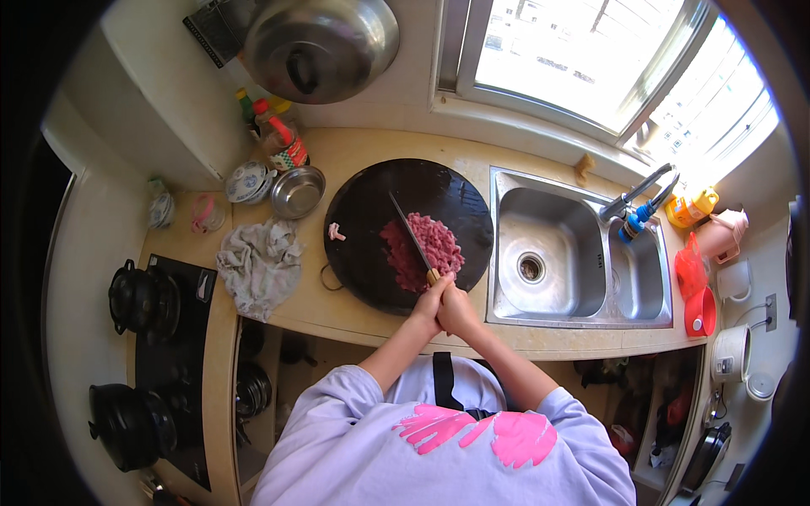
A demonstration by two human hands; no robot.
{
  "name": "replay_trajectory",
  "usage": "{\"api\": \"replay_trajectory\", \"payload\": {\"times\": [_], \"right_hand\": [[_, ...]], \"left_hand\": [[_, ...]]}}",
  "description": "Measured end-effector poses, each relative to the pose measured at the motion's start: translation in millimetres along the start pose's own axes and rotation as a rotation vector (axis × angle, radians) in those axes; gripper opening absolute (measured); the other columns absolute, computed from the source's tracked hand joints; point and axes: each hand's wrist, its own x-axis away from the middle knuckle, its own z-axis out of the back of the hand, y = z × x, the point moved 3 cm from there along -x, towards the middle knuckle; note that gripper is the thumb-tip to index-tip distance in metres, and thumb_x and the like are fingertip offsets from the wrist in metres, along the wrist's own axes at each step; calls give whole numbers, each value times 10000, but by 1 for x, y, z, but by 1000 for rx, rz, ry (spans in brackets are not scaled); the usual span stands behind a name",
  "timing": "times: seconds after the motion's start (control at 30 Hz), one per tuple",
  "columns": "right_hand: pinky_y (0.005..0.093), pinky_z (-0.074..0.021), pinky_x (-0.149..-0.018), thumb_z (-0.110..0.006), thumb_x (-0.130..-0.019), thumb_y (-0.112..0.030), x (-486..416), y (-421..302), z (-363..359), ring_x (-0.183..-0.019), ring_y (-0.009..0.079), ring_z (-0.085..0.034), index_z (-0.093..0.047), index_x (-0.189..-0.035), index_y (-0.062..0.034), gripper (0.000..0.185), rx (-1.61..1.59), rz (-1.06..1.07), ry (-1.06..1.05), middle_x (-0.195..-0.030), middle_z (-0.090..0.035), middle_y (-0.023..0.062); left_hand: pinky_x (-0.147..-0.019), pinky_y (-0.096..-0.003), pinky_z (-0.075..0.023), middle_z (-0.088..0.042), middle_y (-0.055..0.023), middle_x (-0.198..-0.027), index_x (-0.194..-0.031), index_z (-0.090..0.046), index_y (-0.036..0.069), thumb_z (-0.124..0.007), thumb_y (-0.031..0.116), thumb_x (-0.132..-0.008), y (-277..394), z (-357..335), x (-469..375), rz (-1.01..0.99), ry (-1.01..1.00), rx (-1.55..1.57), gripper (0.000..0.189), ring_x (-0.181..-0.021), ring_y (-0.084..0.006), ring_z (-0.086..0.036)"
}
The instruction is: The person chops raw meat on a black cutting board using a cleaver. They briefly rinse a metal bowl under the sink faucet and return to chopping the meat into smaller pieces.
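Note:
Both my hands meet at the near side of a round black chopping board (361, 190). My left hand (431, 301) and my right hand (457, 308) are clasped together around the wooden handle of a kitchen knife (412, 235). The fingers overlap, so their exact grip on the handle is partly hidden. Edge-on from above, the blade slants up and left across a heap of chopped raw meat (440, 242). Some meat lies on either side of it. A small pale piece of meat or fat (336, 232) sits apart near the board's left edge.
Right of the board is a double steel sink (550, 253) with a faucet (633, 196). On the left are a crumpled cloth (261, 265), a steel bowl (298, 192), sauce bottles (285, 142) and a cooktop (174, 367) with black pots. A large metal lid (335, 44) hangs above.

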Motion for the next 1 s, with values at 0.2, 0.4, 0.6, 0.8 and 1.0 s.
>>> {"api": "replay_trajectory", "payload": {"times": [0.2,0.4,0.6,0.8,1.0], "right_hand": [[471,-469,-603,-445,-821,-130,3,11,1,-701,430,-585,-451,-978,93,272,80,340,245,-744,-583,288],[383,-464,-389,-490,-827,-167,13,-3,23,-522,335,-603,-474,-1014,46,284,-129,12,93,-692,-603,235],[423,-488,-575,-466,-831,-139,19,52,18,-699,317,-634,-509,-1080,-24,278,-312,-41,266,-810,-626,194],[443,-478,-603,-465,-833,-153,23,25,22,-734,379,-611,-476,-1108,3,316,-342,-167,123,-800,-604,250],[470,-459,-651,-452,-833,-156,10,-3,11,-782,426,-582,-467,-1071,32,304,-91,169,198,-800,-594,274]], "left_hand": [[-630,-316,-469,-585,-49,-846,-901,-554,106,-652,346,-775,-5,-6,4,-275,2,-183,288,-746,-143,-567],[-578,-292,-459,-572,-29,-773,-859,-556,86,-667,338,-771,-14,-9,-3,14,42,-148,289,-683,-138,-561],[-610,-294,-463,-589,-62,-801,-898,-564,29,-674,312,-773,-31,-32,-1,99,6,-347,328,-682,-151,-566],[-639,-314,-467,-585,-77,-809,-941,-551,7,-689,315,-765,-23,-26,3,109,101,-292,381,-720,-169,-570],[-646,-260,-457,-557,-21,-799,-929,-552,85,-683,321,-768,2,-8,4,-14,80,-180,314,-730,-125,-556]]}}
